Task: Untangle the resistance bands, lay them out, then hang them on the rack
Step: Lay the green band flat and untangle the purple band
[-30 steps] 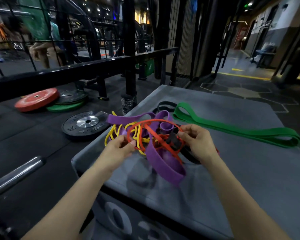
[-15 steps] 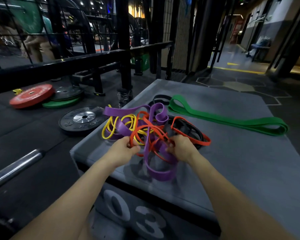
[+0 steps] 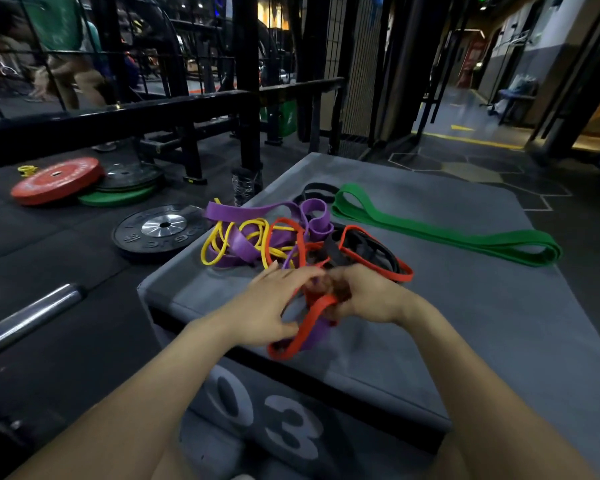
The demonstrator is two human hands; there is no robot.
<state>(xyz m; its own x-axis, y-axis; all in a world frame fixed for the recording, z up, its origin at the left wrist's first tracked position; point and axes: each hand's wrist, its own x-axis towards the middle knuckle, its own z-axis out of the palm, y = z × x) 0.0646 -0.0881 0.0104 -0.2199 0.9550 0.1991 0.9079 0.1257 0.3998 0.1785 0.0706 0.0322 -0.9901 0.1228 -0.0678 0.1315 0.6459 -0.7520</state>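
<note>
Head cam, mid-untangle. Knot of bands sits on near-left part of the grey plyo box (image 3: 413, 344): red band (image 3: 303, 327), purple band (image 3: 246, 212), yellow band (image 3: 219, 249), black band (image 3: 378, 249) all interlaced. Green band (image 3: 440, 233) is already out, lying flat and apart on the far side of the box top.

My left hand (image 3: 271, 306): fingers mostly extended, reaching across the red loop; thumb underneath. Looks like it's touching/steering the band, not clamping it. Right hand (image 3: 368, 296): fingers curled, pinching the red band where it meets the knot; some motion blur there, so exact strands in the pinch = can't tell.

Judgement: step in hand = freeing red from purple. To do well: keep R pinch as anchor, feed red loop through w/ L rather than pull. Stretching rubber likely tightens the crossing. Work one colour at a time, lay it beside green. Hanging not begun; I can't say which frame is the rack.
</note>
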